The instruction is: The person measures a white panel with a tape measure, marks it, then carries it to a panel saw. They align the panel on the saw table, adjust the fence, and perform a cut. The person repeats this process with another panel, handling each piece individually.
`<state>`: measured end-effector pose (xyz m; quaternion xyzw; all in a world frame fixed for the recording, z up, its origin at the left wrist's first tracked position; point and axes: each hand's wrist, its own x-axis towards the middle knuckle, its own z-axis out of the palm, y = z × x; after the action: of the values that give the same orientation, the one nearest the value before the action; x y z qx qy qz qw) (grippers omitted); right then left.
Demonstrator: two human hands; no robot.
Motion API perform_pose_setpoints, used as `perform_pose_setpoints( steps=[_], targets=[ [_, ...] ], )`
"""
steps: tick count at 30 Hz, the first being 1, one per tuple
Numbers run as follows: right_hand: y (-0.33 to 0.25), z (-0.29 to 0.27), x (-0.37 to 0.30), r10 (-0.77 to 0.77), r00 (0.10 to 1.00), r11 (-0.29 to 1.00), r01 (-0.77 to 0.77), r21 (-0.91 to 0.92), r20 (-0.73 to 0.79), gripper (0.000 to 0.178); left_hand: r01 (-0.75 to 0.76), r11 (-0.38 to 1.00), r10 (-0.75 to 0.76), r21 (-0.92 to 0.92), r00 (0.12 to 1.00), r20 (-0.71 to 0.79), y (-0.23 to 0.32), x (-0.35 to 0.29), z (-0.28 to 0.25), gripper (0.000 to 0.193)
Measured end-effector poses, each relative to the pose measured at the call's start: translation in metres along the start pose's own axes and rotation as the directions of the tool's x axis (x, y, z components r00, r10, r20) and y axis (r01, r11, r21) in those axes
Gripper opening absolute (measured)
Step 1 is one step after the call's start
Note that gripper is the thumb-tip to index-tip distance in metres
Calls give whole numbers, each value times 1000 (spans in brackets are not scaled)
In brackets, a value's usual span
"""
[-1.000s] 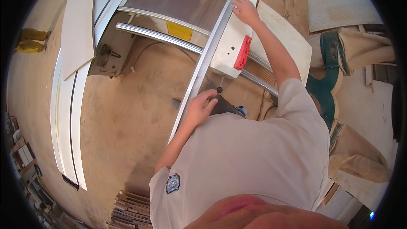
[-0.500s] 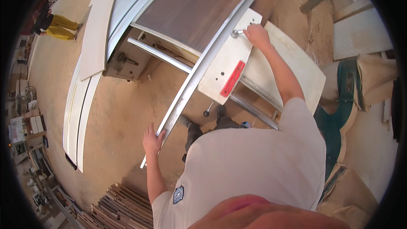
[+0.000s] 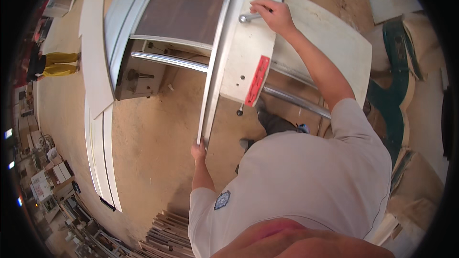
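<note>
At the near end of the long metal rail (image 3: 213, 76), the left hand (image 3: 198, 151) is closed around the metal, its thumb pressed along the tip. To the right of the rail, the right hand (image 3: 273, 14) curls over the outer end of a silver lever (image 3: 246, 18); the fingers are bent and drawn together, though I cannot tell whether they grip it firmly. The lever stands on a white block (image 3: 243, 50), which lies along the rail's right side and has dark holes in its top. Right of the rail, near that block's close end, sits a slotted red piece (image 3: 257, 81), and a black-knobbed handle (image 3: 240, 112) juts out a little nearer the wearer.

A shiny round bar (image 3: 167, 60) runs out to the left of the rail; another bar (image 3: 301, 102) shows to its right. Beyond the rail's middle, on the left, is the brown-topped bench (image 3: 184, 9). Farther left of the rail, a pale board (image 3: 95, 43) lies over a white track (image 3: 103, 157), and past them is a person in yellow trousers (image 3: 60, 64). Well right of the rail is a green machine frame (image 3: 394, 95); wooden strips (image 3: 165, 236) are stacked nearer than its near end.
</note>
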<state>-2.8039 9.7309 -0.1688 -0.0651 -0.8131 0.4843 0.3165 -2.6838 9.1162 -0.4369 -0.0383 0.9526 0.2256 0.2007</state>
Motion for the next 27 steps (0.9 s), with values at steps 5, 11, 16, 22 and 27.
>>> perform_pose_setpoints(
  steps=[5, 11, 16, 22, 27],
  targets=[
    [15, -2, 9, 54, 997, 973, -63, -220, -46, 33, -31, 999, 39, 40, 980, -195, -4, -13, -1, 44],
    [75, -16, 44, 221, 953, 616, 28, -787, 207, 46, -62, 867, 298, 495, 860, -414, 49, -54, -90, 52],
    [94, -13, 57, 341, 853, 457, 218, -862, 396, 55, -14, 876, 186, 482, 932, -311, 90, -66, -132, 54],
    [107, -30, 49, 237, 848, 500, 312, -808, 474, 52, 83, 949, 3, 304, 962, -273, 106, -79, -133, 56],
    [116, -102, 12, 418, 688, 344, 485, -804, 594, 37, 81, 927, -2, 367, 977, -211, 129, -146, -97, 50]
  ],
)
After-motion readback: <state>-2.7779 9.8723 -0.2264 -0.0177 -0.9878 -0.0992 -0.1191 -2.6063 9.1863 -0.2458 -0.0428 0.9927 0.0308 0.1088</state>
